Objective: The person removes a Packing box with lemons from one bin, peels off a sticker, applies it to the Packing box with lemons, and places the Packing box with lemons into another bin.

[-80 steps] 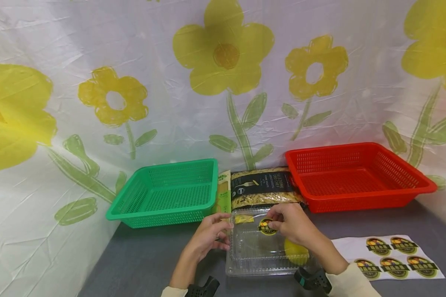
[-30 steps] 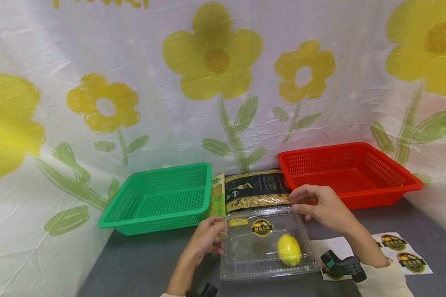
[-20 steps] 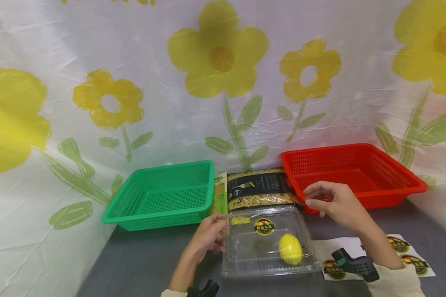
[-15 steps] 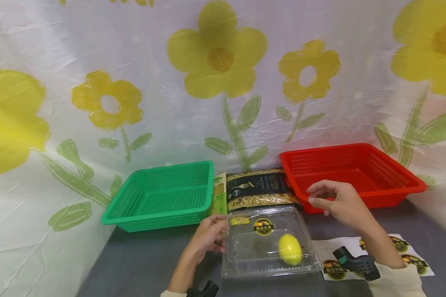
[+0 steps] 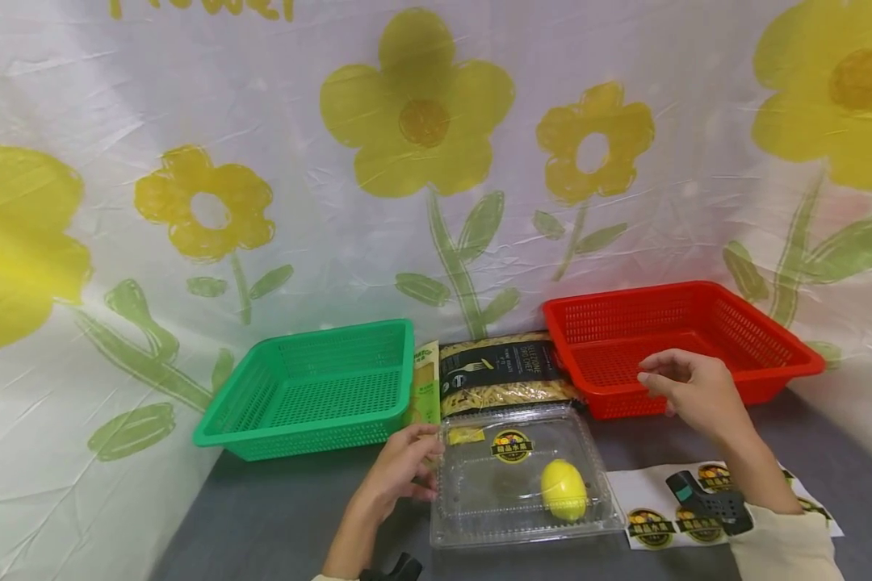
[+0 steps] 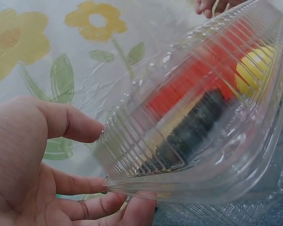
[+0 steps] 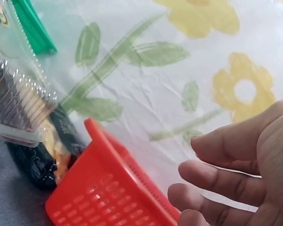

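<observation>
A clear plastic clamshell container [image 5: 509, 484] stands closed on the table in the head view, a yellow lemon [image 5: 563, 490] inside at its right. A round black-and-gold sticker [image 5: 512, 445] is on its lid, near a small yellow patch [image 5: 466, 436]. My left hand [image 5: 400, 468] holds the container's left side; in the left wrist view its thumb is against the ribbed lid wall and its fingers are at the rim. My right hand [image 5: 698, 391], fingers loosely bent and holding nothing, hovers before the red basket [image 5: 741, 391].
A green basket [image 5: 312, 436] stands at back left. Between the baskets lie a black-labelled pasta bag [image 5: 505, 371] and a green-and-yellow packet [image 5: 425, 383]. At right, a white sticker sheet [image 5: 661, 484] lies partly under my right forearm. A flowered curtain [image 5: 334, 242] hangs behind.
My right hand has left the sticker on the lid and moved right, to in front of the red basket, uncovering the lemon. My left hand stays at the container's left side.
</observation>
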`<move>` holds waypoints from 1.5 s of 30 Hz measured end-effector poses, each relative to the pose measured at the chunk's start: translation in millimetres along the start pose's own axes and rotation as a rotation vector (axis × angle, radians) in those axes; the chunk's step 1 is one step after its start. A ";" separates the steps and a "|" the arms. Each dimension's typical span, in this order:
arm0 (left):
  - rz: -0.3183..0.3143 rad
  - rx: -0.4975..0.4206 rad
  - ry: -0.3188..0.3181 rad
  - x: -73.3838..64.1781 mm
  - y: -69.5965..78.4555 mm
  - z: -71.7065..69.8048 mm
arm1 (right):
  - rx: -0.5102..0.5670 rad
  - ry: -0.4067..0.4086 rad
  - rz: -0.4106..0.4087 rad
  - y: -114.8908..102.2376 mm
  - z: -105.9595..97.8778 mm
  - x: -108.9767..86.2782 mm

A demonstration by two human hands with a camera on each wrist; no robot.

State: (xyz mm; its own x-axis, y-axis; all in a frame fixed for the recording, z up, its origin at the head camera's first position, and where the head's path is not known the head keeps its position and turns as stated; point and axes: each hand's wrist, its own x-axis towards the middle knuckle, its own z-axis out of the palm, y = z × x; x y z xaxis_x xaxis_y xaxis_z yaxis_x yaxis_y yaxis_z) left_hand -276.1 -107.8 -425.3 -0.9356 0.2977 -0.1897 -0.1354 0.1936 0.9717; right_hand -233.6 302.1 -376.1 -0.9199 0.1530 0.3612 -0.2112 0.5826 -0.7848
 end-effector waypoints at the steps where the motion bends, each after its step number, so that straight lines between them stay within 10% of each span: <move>1: 0.000 -0.002 -0.004 -0.6 0.2 -0.3 | 0.003 -0.006 0.008 1.5 0.7 0.7; 11: -0.007 -0.015 -0.020 -0.1 -0.3 -2.0 | -0.010 -0.111 0.093 8.1 10.8 5.0; 20: -0.001 -0.027 -0.037 0.5 -2.1 -3.0 | 0.084 0.266 0.344 29.3 -4.2 5.1; 25: 0.002 -0.026 -0.055 -0.5 -2.2 -4.4 | 0.418 0.548 0.543 41.5 -11.5 7.4; 32: -0.001 -0.037 -0.072 0.7 -4.3 -5.9 | 0.807 0.789 0.573 57.2 -12.2 6.9; 38: -0.012 -0.044 -0.089 0.9 -4.3 -6.1 | 1.161 0.811 0.584 72.9 -15.9 5.2; 45: -0.006 -0.053 -0.092 0.3 -4.6 -5.0 | 1.535 0.615 0.480 91.5 -25.1 0.1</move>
State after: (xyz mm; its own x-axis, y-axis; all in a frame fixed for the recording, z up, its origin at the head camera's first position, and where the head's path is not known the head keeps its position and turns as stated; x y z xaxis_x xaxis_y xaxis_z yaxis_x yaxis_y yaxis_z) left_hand -277.4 -113.3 -429.2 -0.9012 0.3816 -0.2053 -0.1605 0.1462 0.9762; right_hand -244.7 375.6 -435.3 -0.8162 0.5441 -0.1944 -0.4114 -0.7835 -0.4657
